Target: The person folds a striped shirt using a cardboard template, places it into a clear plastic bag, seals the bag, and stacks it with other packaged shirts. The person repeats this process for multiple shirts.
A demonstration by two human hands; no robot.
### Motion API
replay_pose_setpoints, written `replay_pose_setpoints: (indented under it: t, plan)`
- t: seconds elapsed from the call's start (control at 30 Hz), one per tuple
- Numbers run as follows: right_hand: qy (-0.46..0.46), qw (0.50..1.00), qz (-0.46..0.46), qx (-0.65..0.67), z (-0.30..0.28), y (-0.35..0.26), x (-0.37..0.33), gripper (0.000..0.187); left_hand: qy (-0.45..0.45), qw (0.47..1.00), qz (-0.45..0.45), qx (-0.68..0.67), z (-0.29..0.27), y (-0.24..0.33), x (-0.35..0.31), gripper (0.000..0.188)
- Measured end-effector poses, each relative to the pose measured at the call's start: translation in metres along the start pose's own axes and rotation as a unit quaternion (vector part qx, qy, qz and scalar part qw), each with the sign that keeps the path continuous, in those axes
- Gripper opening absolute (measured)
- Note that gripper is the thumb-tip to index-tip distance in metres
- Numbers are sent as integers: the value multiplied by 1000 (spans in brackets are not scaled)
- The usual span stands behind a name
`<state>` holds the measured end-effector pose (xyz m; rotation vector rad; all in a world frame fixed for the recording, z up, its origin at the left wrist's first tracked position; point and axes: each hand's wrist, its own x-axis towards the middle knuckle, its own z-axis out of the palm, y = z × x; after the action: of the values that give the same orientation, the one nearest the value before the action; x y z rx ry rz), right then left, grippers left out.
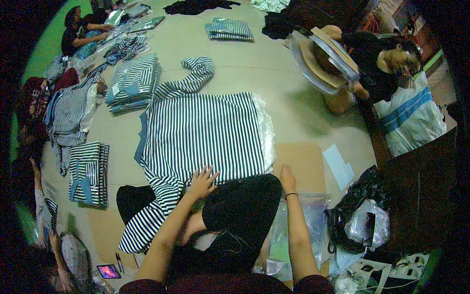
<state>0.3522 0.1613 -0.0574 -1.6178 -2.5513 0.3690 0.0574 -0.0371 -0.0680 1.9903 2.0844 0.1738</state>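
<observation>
A striped garment (205, 134) lies spread on the floor (235, 73) in front of the person. At the right stands a white woven sack (413, 115) with a blue band, its contents hidden. Below it, a black plastic bag (355, 191) lies around a clear-wrapped bundle (357, 223). Flat clear bags (316, 215) lie beside the right forearm. Stacked clear packets (134, 81) beyond the garment's left side hold folded striped clothes. The left hand (201, 183) presses the garment, fingers spread; the right hand (288, 180), fingers curled, is near its corner, grip unclear.
</observation>
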Motion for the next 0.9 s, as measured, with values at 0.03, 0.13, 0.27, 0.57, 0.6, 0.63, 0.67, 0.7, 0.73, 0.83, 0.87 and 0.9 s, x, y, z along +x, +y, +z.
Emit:
replay_pose_setpoints:
  t: [0.03, 0.13, 0.27, 0.57, 0.6, 0.63, 0.67, 0.7, 0.73, 0.83, 0.87, 0.9]
  plan:
    - [17, 999, -9, 35, -3, -2, 1, 40, -34, 999, -4, -7, -1, -2, 0, 59]
    - [-18, 997, 35, 63, -21, -8, -2, 30, -25, 1000, 1, 14, -6, -1, -1, 63]
    - [63, 992, 104, 21, -57, -13, -16, 23, -45, 995, -61, -58, -22, 13, 5, 53]
    - [285, 942, 174, 6, -149, -50, -77, 21, 4, 870, 62, -489, -97, 167, 57, 48]
    - [284, 948, 140, 35, -154, -58, -88, 20, -2, 853, 83, -516, -103, 191, 58, 49]
    - [275, 953, 116, 54, -155, -69, -101, 19, 15, 827, 101, -553, -109, 214, 58, 50]
    - [278, 955, 70, 75, -155, -79, -111, 19, 28, 801, 111, -587, -113, 233, 58, 50]
    - [255, 958, 99, 92, -152, -89, -119, 20, 37, 792, 90, -603, -116, 245, 61, 50]
    - [243, 958, 105, 111, -150, -97, -126, 22, 44, 780, 68, -620, -118, 256, 63, 49]
    - [254, 957, 87, 110, -140, -107, -139, 26, -90, 782, -29, -617, -116, 257, 68, 46]
    - [278, 953, 55, 106, -136, -105, -142, 28, -137, 778, -76, -609, -116, 253, 71, 44]
    - [277, 956, 55, 76, -132, -102, -147, 31, 26, 780, -59, -623, -117, 251, 69, 53]
